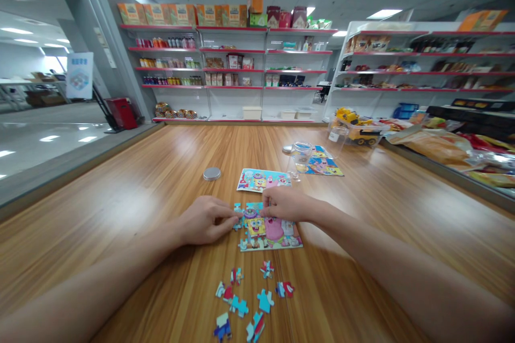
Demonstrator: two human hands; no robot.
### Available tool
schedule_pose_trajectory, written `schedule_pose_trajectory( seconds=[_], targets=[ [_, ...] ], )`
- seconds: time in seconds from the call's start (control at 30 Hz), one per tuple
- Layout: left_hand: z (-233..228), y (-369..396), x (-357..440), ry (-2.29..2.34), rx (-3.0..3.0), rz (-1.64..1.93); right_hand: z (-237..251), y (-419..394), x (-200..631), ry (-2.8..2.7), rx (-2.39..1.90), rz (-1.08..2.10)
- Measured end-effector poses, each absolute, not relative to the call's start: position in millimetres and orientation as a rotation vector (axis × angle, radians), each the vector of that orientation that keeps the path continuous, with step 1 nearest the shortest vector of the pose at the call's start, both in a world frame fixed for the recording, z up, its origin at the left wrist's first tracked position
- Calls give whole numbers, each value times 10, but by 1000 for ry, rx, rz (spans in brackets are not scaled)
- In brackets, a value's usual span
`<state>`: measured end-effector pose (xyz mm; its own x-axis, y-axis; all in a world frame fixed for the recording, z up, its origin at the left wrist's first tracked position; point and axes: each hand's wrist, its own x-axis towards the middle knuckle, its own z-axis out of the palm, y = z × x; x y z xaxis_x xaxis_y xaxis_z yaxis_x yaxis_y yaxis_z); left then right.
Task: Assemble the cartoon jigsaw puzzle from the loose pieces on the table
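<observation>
A partly joined cartoon jigsaw puzzle lies flat on the wooden table, with a yellow square figure and a pink one on it. At its left edge, my left hand has thumb and fingertips closed on a light blue puzzle piece. My right hand reaches over the puzzle's upper part, fingers curled and tips down on a piece there, which they mostly cover. Several loose puzzle pieces lie scattered on the near side. Just beyond the puzzle is a picture card with the same figures.
A round metal lid lies left of the card. To the right stand a clear plastic jar and more cartoon puzzle sheets. Farther back sits a clear bin with yellow toy trucks. Packaged goods line the right edge.
</observation>
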<state>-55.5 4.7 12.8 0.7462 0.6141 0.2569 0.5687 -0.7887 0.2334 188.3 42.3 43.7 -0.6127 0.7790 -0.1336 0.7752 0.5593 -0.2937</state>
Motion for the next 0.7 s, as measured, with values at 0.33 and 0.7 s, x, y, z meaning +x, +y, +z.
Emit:
schedule_pose_trajectory(
  seconds=[0.33,0.7],
  targets=[
    [32,217,-712,996,2630,645,424,423,1858,-2701,-1450,542],
    [34,222,-735,940,2639,772,391,450,1871,-2703,-1410,550]
  ],
)
